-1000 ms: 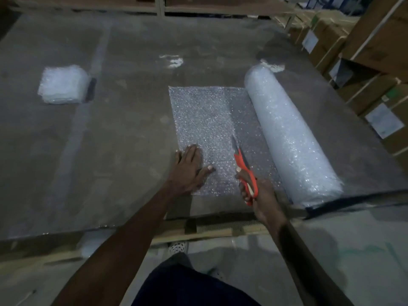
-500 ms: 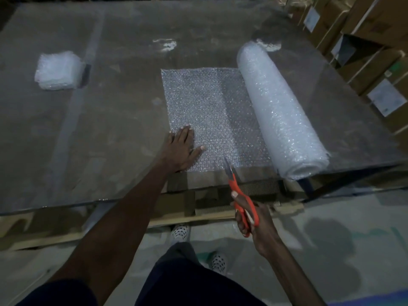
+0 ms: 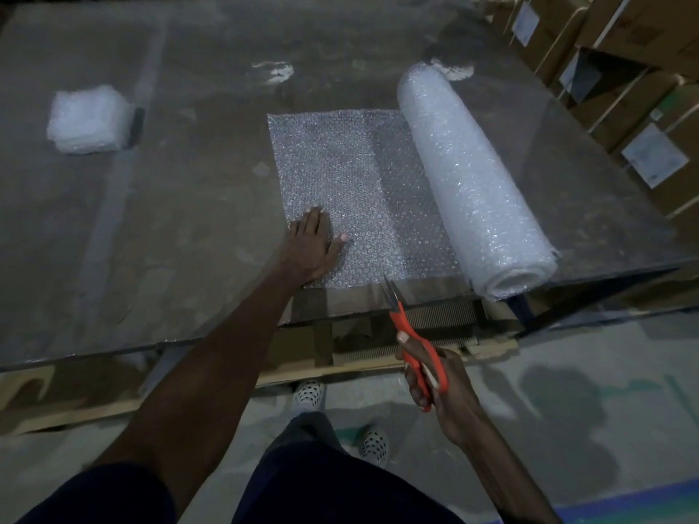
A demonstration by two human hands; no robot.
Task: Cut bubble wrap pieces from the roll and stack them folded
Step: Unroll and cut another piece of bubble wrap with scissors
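A thick roll of bubble wrap point(image 3: 472, 179) lies on the glass-topped table, with a sheet point(image 3: 340, 175) unrolled flat to its left. My left hand point(image 3: 312, 247) presses flat on the near left part of that sheet. My right hand point(image 3: 435, 387) grips orange-handled scissors point(image 3: 410, 334). Their blades are slightly parted and point at the sheet's near edge, just off the table's front. A stack of folded bubble wrap pieces point(image 3: 89, 119) sits at the far left of the table.
The table's front edge point(image 3: 151, 344) runs across the view, with a wooden pallet frame point(image 3: 378, 357) below it. Cardboard boxes point(image 3: 624, 88) are piled at the right. My feet in spotted shoes point(image 3: 310, 395) stand on the concrete floor.
My right hand has drawn the scissors back from over the sheet to just past its near edge. My left hand stays pressed on the sheet. The view has shifted back from the table.
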